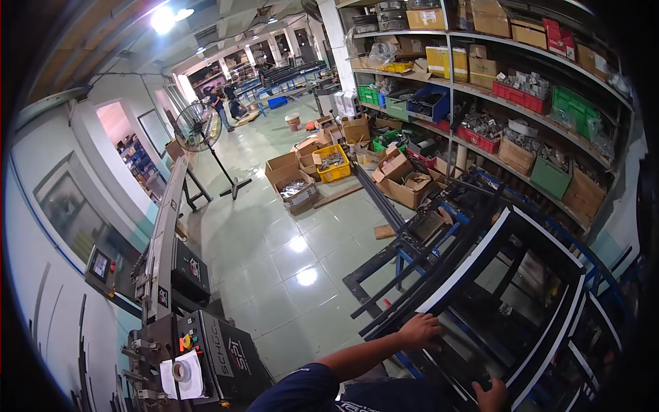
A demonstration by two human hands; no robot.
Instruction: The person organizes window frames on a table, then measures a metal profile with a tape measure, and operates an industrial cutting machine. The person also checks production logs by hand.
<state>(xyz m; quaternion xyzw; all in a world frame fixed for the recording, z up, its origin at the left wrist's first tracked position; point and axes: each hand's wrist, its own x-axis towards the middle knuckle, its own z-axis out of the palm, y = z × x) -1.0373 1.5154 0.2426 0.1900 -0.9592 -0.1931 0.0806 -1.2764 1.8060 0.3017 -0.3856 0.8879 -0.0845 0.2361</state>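
A large black frame (458, 276) with white strips along its bars leans at a tilt in the lower right. My left hand (420, 330) is closed over the near bar of this frame, its fingers curled on the edge. Lower down, my right hand (490, 397) grips the frame's near side, thumb apart from the fingers; the bottom of the view cuts part of it off. Behind and under the frame stands a blue and black metal rack (405, 264) with long dark bars.
At left stands a long machine (237, 353) with a small screen (100, 265), papers and a tape roll (180, 371). A stand fan (198, 128), cardboard boxes (283, 172) and a yellow crate (332, 163) stand ahead. Loaded shelves (473, 88) line the right. People (218, 106) are far back.
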